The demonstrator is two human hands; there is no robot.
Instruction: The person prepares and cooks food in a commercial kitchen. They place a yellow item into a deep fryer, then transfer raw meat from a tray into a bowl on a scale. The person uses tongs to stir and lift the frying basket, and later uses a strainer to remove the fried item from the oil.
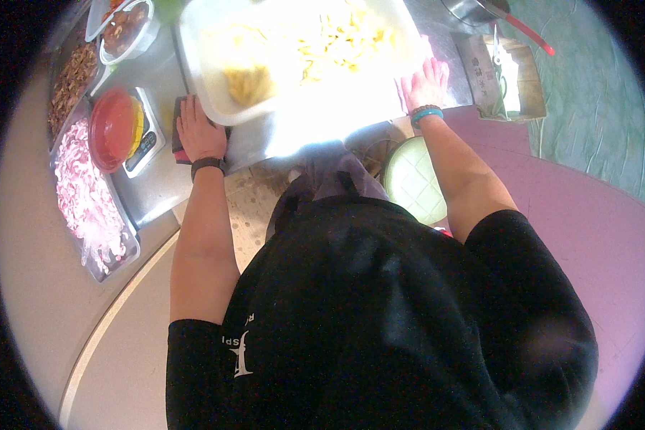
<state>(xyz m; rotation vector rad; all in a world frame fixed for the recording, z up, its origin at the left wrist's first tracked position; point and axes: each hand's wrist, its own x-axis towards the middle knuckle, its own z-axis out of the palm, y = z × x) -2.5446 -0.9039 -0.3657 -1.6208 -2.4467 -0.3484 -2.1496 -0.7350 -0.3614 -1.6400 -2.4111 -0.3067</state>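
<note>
My left hand (200,132) lies flat, palm down, on a dark flat object (178,141) with a red edge, beside a large white plastic tub (223,115). My right hand (425,88) rests palm down on a pink cloth (402,97) at the tub's right side, fingers slightly spread. Neither hand grips anything that I can see. In the tub lie yellow cut pieces (346,40) and a yellow heap (250,83), partly washed out by glare.
Left on the metal table (161,188): a kitchen scale (153,134) under a red bowl (112,130), a tray of pink-white slices (86,188), brown pieces (74,75) and a food container (126,32). Right: a cardboard box (481,80) with scissors (499,59) and a red-handled pan (473,11). Below: a green round seat (415,183).
</note>
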